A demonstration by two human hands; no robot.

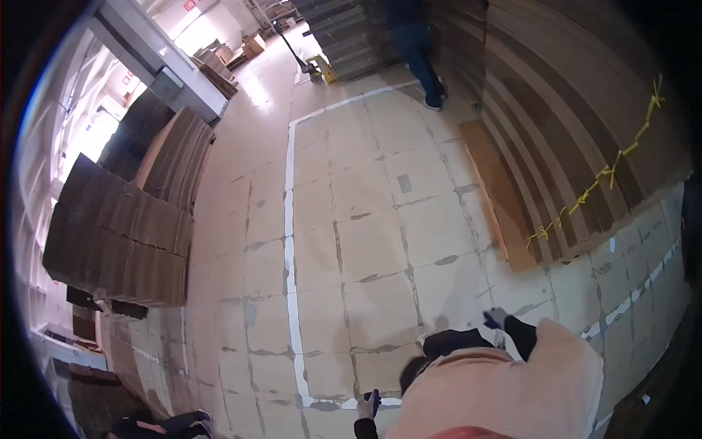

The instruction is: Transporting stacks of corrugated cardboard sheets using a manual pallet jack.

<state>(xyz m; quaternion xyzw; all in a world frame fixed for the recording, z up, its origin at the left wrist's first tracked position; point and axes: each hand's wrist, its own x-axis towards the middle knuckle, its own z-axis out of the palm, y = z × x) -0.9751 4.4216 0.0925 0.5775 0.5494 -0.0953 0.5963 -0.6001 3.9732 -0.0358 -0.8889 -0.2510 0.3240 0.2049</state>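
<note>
My left hand [369, 403], in a grey and dark glove, hangs at the lower edge, left of my pale pink top [504, 388]. Its fingers look partly curled, but their far side is hidden, and no object shows in it. In front of my body on the right is my right hand [496, 318], also gloved, its fingers apart and holding nothing. Both hands are above the tiled floor [373, 241] and touch nothing visible. Nearest the right hand is a tall stack of brown cardboard sheets [541, 139], with knotted yellow twine [585, 194] across it.
A brown board [497, 197] stands along the right stack's base. More cardboard stacks [121, 230] line the left. White tape [290, 219] marks the floor. Far off are a pallet jack [311, 71] and a person in jeans [418, 58]. Another person's legs [179, 423] show at lower left.
</note>
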